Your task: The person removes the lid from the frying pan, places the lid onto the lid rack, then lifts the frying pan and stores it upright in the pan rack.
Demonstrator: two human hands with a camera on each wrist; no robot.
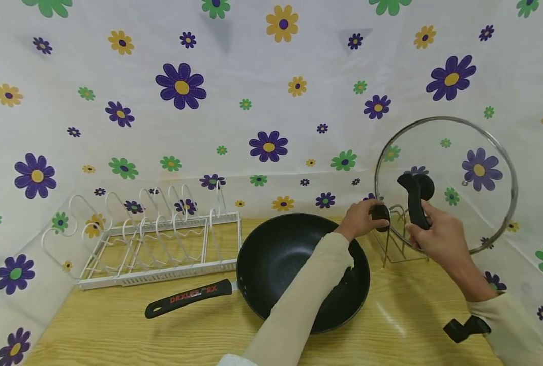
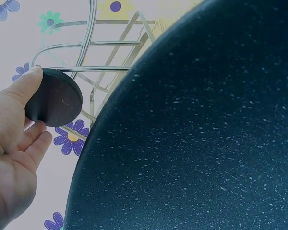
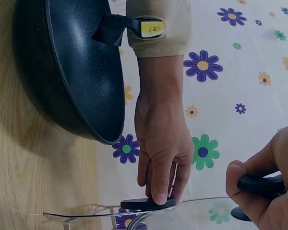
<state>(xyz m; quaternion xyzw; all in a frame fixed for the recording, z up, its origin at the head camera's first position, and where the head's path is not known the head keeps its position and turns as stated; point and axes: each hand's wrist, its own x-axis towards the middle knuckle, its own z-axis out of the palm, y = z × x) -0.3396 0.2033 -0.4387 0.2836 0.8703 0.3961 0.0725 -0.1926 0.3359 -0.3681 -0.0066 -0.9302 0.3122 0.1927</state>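
A glass lid with a steel rim stands upright at the right, its lower part at a small metal wire rack. My right hand grips the lid's curved black handle; in the right wrist view that hand shows only partly. My left hand reaches across the wok and holds a round black disc at the rack's left end. In the left wrist view, the thumb of this hand lies on the disc's edge, with fingers below and behind it.
A black wok sits on the wooden table beneath my left forearm, its long handle pointing left. Behind that handle stands a white wire dish rack. A flower-patterned sheet covers the back and sides.
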